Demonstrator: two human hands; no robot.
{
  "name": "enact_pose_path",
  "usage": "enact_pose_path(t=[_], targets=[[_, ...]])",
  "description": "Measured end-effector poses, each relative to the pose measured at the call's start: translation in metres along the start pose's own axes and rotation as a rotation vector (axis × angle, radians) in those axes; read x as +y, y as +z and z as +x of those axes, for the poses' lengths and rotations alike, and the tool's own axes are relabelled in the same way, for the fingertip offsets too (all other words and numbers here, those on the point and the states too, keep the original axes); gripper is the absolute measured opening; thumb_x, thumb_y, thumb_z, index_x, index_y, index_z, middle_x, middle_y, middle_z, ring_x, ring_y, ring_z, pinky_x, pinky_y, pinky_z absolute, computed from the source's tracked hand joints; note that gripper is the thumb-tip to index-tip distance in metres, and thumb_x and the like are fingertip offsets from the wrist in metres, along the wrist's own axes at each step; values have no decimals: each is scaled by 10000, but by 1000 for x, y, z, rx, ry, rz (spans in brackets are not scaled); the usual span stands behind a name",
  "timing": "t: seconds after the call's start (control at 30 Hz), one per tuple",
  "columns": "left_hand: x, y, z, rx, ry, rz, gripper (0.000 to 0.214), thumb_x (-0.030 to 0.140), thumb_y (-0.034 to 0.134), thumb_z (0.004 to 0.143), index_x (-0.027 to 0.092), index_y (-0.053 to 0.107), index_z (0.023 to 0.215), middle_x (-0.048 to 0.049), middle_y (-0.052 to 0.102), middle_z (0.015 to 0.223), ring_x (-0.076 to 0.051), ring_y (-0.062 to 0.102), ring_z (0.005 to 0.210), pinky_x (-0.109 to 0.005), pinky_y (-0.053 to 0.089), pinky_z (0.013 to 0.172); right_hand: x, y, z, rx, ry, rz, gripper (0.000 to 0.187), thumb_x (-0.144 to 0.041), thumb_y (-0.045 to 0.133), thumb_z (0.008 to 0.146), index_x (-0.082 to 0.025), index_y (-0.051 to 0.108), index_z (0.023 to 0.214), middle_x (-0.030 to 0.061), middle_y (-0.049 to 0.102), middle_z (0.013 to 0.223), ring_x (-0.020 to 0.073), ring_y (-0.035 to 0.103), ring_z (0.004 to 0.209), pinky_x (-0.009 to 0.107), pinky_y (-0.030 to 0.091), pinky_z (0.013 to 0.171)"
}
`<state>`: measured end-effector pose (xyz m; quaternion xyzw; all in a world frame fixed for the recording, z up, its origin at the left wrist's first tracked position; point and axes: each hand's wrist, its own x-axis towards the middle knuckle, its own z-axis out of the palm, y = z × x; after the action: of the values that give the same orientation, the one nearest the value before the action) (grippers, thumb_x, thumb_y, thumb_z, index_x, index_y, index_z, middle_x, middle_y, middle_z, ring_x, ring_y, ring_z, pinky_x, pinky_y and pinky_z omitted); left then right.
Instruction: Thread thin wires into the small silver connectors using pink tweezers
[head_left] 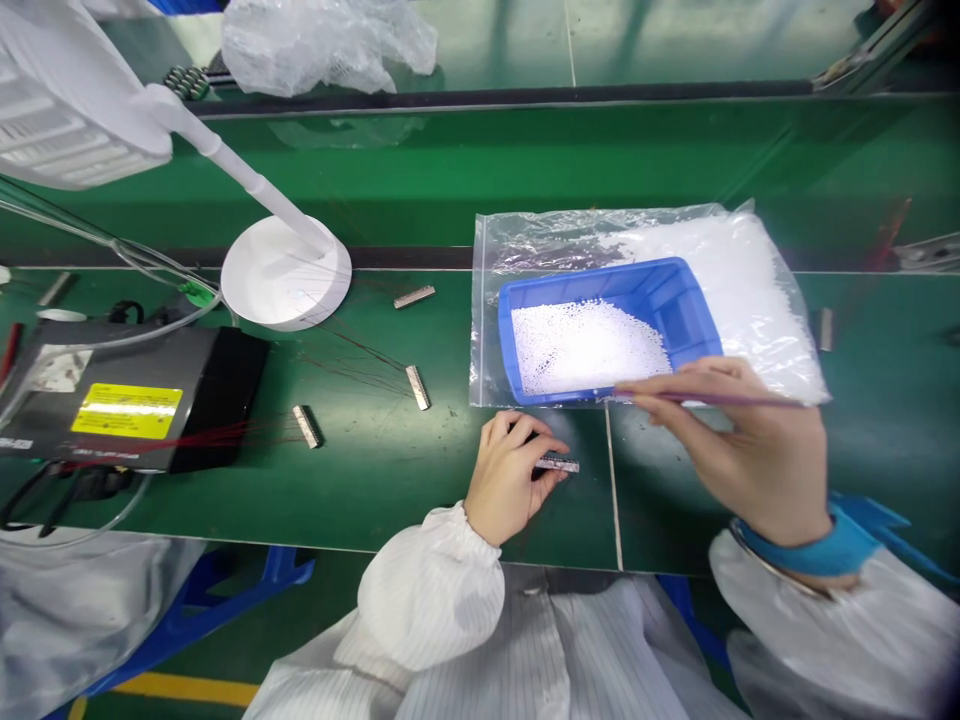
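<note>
My left hand (510,475) is closed in a pinch on a small grey metal bar (556,464), held just above the green table near its front edge. My right hand (739,440) grips a thin purple stick (720,399) whose tip points left at the front rim of a blue tray (694,305). The tray holds a heap of tiny white beads (585,345) and sits on a clear plastic bag (757,290) of more white beads.
Several similar metal bars (417,386) lie on the green table (375,470), some with thin red wires. A white lamp base (285,272) stands at the left, beside a black box with a yellow label (127,410). A crumpled plastic bag (322,40) lies at the back.
</note>
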<state>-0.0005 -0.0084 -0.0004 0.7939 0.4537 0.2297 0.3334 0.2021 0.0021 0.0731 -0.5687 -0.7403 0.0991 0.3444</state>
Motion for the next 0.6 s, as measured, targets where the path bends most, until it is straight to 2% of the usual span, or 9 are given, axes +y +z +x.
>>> enact_pose_path(t=[0.1, 0.27, 0.4, 0.6], targets=[[3, -2, 2, -3, -3, 11, 138, 269, 678, 802, 219, 656, 929, -25, 606, 949, -212, 469, 974, -374, 375, 846, -4, 0, -23, -67, -12, 58, 190, -182, 618, 828, -283, 660, 983, -34, 724, 894, 170, 611, 758, 356, 499, 725], [5, -1, 3, -13, -20, 18, 104, 310, 659, 819, 225, 661, 880, -24, 603, 938, -213, 465, 971, -377, 364, 846, -5, 20, -47, -160, -4, 106, 179, -175, 589, 851, -284, 646, 981, -30, 731, 911, 174, 639, 727, 395, 501, 721], [5, -1, 4, -25, -33, 24, 80, 307, 675, 806, 238, 672, 846, -23, 605, 945, -218, 459, 984, -381, 358, 849, -4, 30, -53, -172, 29, 125, 141, -194, 577, 863, -278, 654, 945, -29, 733, 895, 177, 643, 707, 413, 495, 726], [6, -2, 5, -34, -50, 12, 81, 304, 686, 798, 233, 673, 833, -19, 608, 937, -215, 460, 972, -377, 353, 842, -4, 32, -55, -189, 20, 116, 133, -191, 576, 864, -267, 647, 946, -35, 732, 900, 166, 641, 706, 409, 484, 747]])
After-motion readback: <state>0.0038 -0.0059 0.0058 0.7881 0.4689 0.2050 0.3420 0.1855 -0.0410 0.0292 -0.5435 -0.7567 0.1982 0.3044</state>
